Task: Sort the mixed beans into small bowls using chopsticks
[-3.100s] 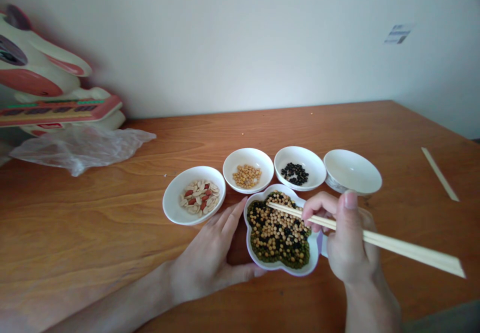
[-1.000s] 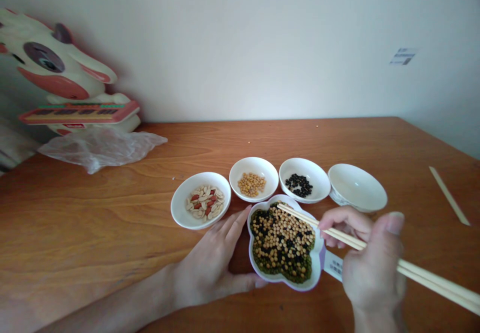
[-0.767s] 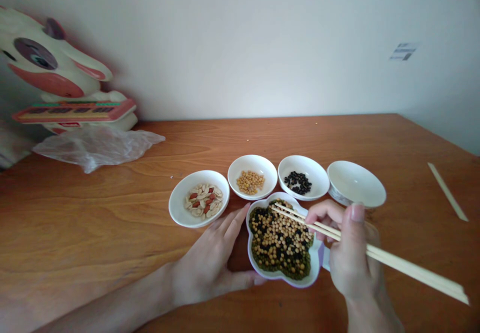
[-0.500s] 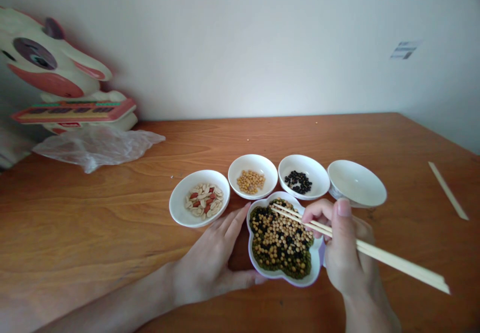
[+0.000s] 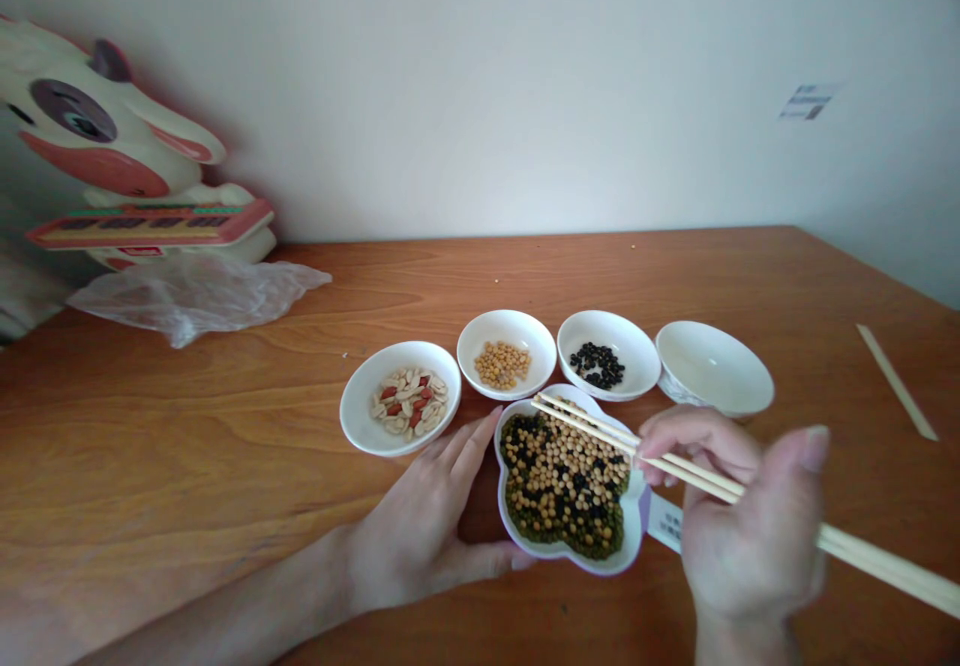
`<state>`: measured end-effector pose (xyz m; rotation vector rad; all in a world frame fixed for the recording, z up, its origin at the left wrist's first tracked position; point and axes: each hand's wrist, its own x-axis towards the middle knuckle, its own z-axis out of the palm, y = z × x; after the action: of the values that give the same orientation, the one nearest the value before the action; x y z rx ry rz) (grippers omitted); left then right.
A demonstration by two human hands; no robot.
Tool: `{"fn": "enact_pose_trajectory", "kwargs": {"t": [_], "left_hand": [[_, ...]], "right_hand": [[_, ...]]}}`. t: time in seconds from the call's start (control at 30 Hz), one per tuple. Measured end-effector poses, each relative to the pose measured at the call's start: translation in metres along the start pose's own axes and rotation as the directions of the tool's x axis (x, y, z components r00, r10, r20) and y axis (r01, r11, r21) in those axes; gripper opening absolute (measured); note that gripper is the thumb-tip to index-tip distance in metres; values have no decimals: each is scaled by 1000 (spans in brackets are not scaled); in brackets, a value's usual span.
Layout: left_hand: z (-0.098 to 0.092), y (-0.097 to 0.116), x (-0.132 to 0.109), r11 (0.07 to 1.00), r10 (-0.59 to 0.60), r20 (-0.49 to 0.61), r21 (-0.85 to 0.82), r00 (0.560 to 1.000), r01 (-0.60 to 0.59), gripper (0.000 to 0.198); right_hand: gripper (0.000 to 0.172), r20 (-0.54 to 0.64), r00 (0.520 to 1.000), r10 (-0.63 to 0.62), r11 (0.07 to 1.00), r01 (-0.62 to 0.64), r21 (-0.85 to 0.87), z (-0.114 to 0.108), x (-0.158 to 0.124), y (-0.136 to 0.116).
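A flower-shaped white bowl (image 5: 636,521) of mixed green, black and yellow beans sits near the table's front edge. My left hand (image 5: 420,526) rests flat against its left side, fingers stretched out, thumb at the rim. My right hand (image 5: 750,526) grips a pair of wooden chopsticks (image 5: 675,461); their tips hover over the far rim of the mixed bowl. Behind stand three small white dishes: peanuts with red bits (image 5: 367,416), yellow beans (image 5: 480,341), black beans (image 5: 634,346). A fourth white bowl (image 5: 712,366) at the right shows nothing inside.
A crumpled clear plastic bag (image 5: 195,291) and a cartoon-animal toy with a keyboard (image 5: 127,186) lie at the back left by the wall. A thin wooden strip (image 5: 896,381) lies at the far right. A small label (image 5: 666,524) sticks out beside the mixed bowl.
My right hand has shifted right and back, drawing the chopsticks along; their tips now sit at the bowl's far rim. The left hand has stayed put.
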<state>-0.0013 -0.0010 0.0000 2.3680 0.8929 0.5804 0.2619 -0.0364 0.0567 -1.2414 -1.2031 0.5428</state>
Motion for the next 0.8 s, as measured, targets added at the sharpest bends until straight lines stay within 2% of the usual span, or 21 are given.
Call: {"fn": "enact_pose_trajectory", "kwargs": {"t": [0.1, 0.17, 0.4, 0.6, 0.8], "left_hand": [[1, 0, 0, 1000, -6, 2, -1, 1000, 6, 126], [1, 0, 0, 1000, -8, 1, -4, 1000, 8, 126], [3, -1, 2, 1000, 9, -10, -4, 1000, -9, 126], [3, -1, 1, 1000, 0, -2, -3, 1000, 0, 124], [3, -3, 0, 1000, -15, 17, -2, 1000, 15, 124]], "right_hand": [[88, -166, 985, 43, 996, -30, 79, 11, -2, -7], [88, -199, 979, 40, 995, -22, 95, 17, -3, -4], [84, -52, 997, 52, 994, -57, -94, 27, -6, 14], [83, -51, 998, 48, 995, -52, -87, 27, -6, 11], [85, -76, 995, 57, 996, -63, -70, 17, -4, 17]]}}
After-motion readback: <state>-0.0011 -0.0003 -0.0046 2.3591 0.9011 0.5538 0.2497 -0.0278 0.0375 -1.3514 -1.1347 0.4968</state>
